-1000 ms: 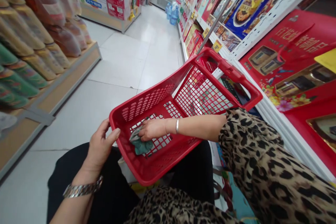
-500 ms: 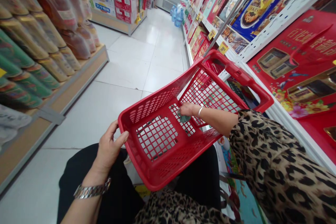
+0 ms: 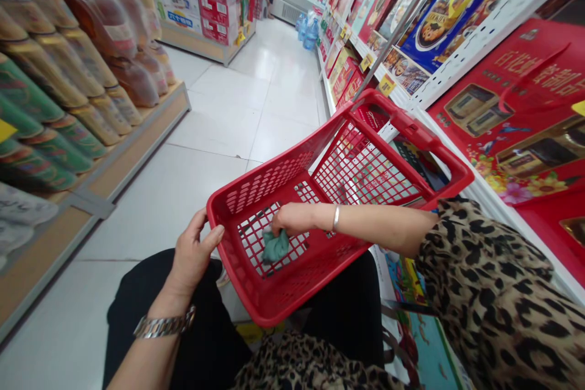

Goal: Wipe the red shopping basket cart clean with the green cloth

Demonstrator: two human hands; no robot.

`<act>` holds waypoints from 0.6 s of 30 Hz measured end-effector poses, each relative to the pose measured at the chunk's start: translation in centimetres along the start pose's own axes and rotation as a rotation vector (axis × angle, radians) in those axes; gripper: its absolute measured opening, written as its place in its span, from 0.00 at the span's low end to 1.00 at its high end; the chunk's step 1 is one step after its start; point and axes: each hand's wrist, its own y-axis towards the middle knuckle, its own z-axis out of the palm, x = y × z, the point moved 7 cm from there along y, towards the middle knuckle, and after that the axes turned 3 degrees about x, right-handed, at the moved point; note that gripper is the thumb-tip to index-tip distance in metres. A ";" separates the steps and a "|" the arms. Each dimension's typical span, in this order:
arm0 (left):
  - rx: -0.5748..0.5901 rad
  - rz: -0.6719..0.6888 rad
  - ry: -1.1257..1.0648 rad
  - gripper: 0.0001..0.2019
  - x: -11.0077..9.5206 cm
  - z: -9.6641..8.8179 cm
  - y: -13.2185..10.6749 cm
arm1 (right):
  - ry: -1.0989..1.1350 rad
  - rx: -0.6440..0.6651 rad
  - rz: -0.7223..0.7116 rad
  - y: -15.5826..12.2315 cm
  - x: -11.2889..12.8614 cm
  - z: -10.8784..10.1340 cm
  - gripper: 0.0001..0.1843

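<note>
A crumpled teal scrap (image 3: 275, 247), perhaps cloth or thin plastic, lies on the mesh floor of a red plastic shopping basket (image 3: 262, 186), in the part of the floor nearest the left hand. Its bunched length runs roughly from 7 o'clock to 1 o'clock.

The right hand (image 3: 292, 219), with a slim silver bangle (image 3: 336, 217) at its wrist, is the nearer hand. It reaches in from 3 o'clock, half closed, and sits at 12 o'clock from the scrap with its fingertips curled down onto the upper end. Whether they pinch the scrap or only touch it cannot be told. The left hand (image 3: 192, 253), wearing a silver link wristwatch (image 3: 164, 326), lies farther off at about 9 o'clock from the scrap. Its fingers wrap the basket's rim with the thumb over the top, holding the basket above black trousers (image 3: 205, 341). A leopard-print sleeve (image 3: 484, 280) ends partway along the right arm.

At 1 o'clock, a blue box (image 3: 439, 12) on a white shelf reads "COOKIES". At 2 o'clock, a red display panel (image 3: 507, 103) carries large Chinese characters, too skewed to read with confidence, and small yellow price tags (image 3: 386, 85) line the shelf edge. At 10 o'clock, plastic-wrapped bottles (image 3: 91, 55) fill a shelf, and a white-tiled aisle floor (image 3: 228, 122) runs away at 12 o'clock.
</note>
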 end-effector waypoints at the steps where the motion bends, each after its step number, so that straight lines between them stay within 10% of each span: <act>1: 0.002 -0.001 -0.001 0.31 -0.1 0.0 0.0 | 0.034 0.001 -0.054 0.7 1.4 0.4 0.16; 6: 0.011 -0.021 -0.009 0.34 -0.1 0.1 -0.2 | 0.213 0.173 -0.161 2.2 4.3 3.6 0.15; 18: 0.007 0.028 0.039 0.29 0.5 0.3 -0.3 | 0.380 0.464 0.374 0.0 -3.6 9.1 0.13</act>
